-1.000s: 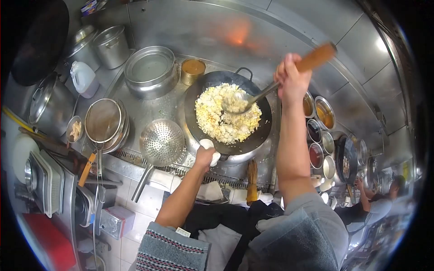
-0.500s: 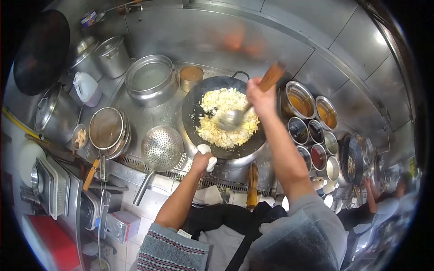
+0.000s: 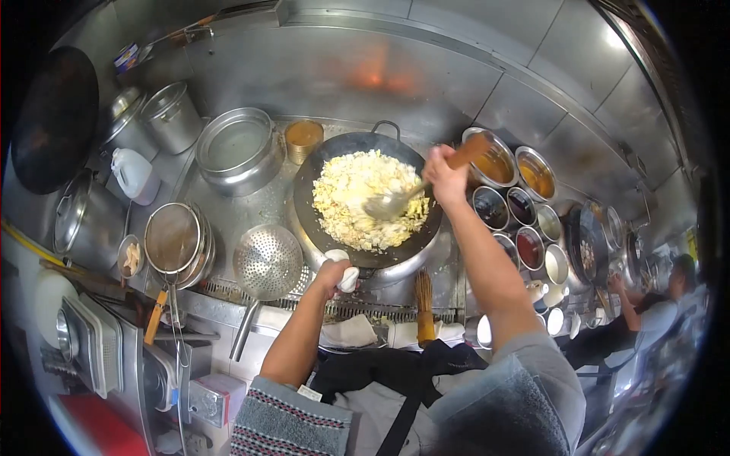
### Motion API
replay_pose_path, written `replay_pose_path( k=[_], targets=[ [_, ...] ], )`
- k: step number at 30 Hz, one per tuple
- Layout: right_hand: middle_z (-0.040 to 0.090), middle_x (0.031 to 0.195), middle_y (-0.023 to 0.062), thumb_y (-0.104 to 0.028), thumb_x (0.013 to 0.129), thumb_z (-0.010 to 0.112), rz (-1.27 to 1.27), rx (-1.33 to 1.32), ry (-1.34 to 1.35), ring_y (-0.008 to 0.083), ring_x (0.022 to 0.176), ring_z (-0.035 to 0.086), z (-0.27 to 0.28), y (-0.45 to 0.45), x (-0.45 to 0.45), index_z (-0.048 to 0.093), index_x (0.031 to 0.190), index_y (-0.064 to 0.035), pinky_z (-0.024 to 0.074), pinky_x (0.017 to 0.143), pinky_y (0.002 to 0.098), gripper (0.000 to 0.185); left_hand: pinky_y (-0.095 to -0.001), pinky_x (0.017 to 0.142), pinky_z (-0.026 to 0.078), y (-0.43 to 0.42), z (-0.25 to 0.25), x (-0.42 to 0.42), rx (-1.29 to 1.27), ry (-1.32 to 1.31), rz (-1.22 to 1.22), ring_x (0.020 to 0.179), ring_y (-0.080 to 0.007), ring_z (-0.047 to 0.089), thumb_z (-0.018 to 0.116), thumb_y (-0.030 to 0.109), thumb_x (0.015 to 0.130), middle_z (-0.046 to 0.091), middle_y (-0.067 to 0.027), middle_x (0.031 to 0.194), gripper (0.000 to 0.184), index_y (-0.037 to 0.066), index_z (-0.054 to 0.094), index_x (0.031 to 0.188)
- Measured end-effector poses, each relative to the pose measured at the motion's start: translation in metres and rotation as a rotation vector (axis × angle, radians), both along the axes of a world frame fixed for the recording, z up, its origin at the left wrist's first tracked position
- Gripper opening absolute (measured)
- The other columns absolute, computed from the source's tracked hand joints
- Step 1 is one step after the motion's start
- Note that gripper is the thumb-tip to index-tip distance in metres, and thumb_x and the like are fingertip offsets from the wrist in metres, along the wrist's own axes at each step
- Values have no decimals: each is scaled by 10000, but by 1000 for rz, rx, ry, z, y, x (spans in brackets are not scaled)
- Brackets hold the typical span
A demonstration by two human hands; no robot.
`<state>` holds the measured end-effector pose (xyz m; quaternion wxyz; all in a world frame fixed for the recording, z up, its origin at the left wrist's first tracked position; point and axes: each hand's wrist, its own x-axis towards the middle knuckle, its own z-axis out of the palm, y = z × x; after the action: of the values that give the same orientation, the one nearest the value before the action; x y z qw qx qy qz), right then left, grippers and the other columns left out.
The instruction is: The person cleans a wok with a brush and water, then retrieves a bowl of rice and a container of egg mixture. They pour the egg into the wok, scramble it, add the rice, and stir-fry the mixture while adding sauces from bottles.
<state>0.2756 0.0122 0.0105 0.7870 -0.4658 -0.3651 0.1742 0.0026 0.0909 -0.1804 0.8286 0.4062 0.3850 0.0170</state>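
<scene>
A dark wok (image 3: 411, 161) sits on the stove with a heap of pale yellow fried rice (image 3: 352, 182) in it. My right hand (image 3: 446, 173) is wrapped round the wooden handle of a ladle (image 3: 389, 204). Its metal bowl lies in the rice on the right side, slightly blurred. At the wok's near left rim, my left hand (image 3: 331, 275) is closed on a folded white cloth (image 3: 348, 279). The cloth lies against the near rim, and whatever part of the wok it covers is hidden.
Left of the wok are a perforated strainer (image 3: 268, 262), a wide metal pot (image 3: 237, 150) and a mesh sieve (image 3: 173, 237). Bowls of sauce (image 3: 537, 173) crowd the right side. A bamboo brush (image 3: 424, 310) stands at the front edge. Another person (image 3: 646, 311) works far right.
The rice has shifted in the wok and now forms one fuller heap. My right hand and the ladle's handle are a little lower. The whole view has shifted slightly.
</scene>
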Motion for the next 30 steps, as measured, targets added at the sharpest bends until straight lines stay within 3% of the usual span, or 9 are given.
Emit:
replay_pose_path(
  k=[5, 10, 14, 17, 19, 21, 23, 26, 30],
  targets=[
    [365, 533, -73, -193, 940, 599, -214, -2, -49, 58, 400, 319, 120, -9, -6, 481, 802, -115, 257, 375, 220, 197, -365, 362, 479, -4, 5, 3, 94, 27, 52, 539, -292, 653, 549, 157, 857, 634, -189, 724, 254, -86, 567, 929],
    [442, 562, -15, -125, 896, 657, -202, 58, 165, 97, 410, 415, 22, 37, 8, 471, 857, -93, 357, 373, 268, 193, -380, 421, 516, -13, 8, -1, 16, -44, 163, 539, -273, 642, 567, 126, 849, 626, -177, 730, 225, -81, 575, 938],
    [385, 518, -60, -266, 931, 623, -264, -197, -11, 68, 400, 375, 173, -7, -31, 438, 691, -141, 318, 390, 244, 328, -378, 558, 549, -65, 52, -55, -69, -91, 310, 706, -259, 663, 529, 73, 864, 628, -163, 903, 267, -65, 528, 1093],
    [352, 511, -66, -257, 942, 603, 37, 126, -32, 45, 398, 330, 229, -70, -50, 384, 643, -164, 301, 394, 251, 382, -384, 600, 556, -100, 118, -86, -55, -109, 378, 729, -236, 657, 499, 2, 854, 630, -149, 912, 280, -22, 513, 1133],
    [366, 506, -57, -236, 933, 612, 20, 130, 38, 61, 390, 336, 195, -67, -56, 398, 666, -162, 296, 391, 258, 350, -385, 542, 536, -69, 65, -55, -126, -132, 270, 704, -237, 647, 541, 47, 860, 620, -138, 874, 265, -41, 512, 1109],
    [393, 519, -35, -215, 914, 635, -442, -149, 125, 116, 381, 363, 93, 3, -60, 452, 781, -116, 305, 366, 276, 247, -380, 522, 525, -44, 42, -35, -167, -166, 162, 697, -232, 642, 552, 69, 869, 618, -134, 858, 258, -48, 514, 1096],
    [388, 523, -11, -245, 922, 634, -296, -33, 134, 115, 397, 375, 54, 18, -68, 417, 830, -111, 346, 379, 297, 271, -372, 507, 504, -52, 14, -40, 61, -173, 244, 706, -214, 641, 551, 74, 876, 618, -122, 819, 233, -52, 525, 1070],
    [383, 518, -13, -281, 925, 631, -331, 41, 59, 112, 399, 372, 127, 5, -78, 414, 775, -110, 355, 387, 291, 314, -361, 648, 552, -83, -30, -109, 56, -250, 179, 800, -227, 655, 526, -13, 833, 609, -130, 1003, 327, -16, 493, 1158],
    [378, 500, -33, -369, 921, 622, -226, -43, -3, 102, 389, 367, 228, -37, -94, 415, 639, -132, 334, 376, 292, 423, -392, 595, 555, -85, 89, -140, -36, -229, 229, 771, -238, 647, 530, -56, 805, 601, -111, 966, 317, 23, 508, 1112]
  ],
)
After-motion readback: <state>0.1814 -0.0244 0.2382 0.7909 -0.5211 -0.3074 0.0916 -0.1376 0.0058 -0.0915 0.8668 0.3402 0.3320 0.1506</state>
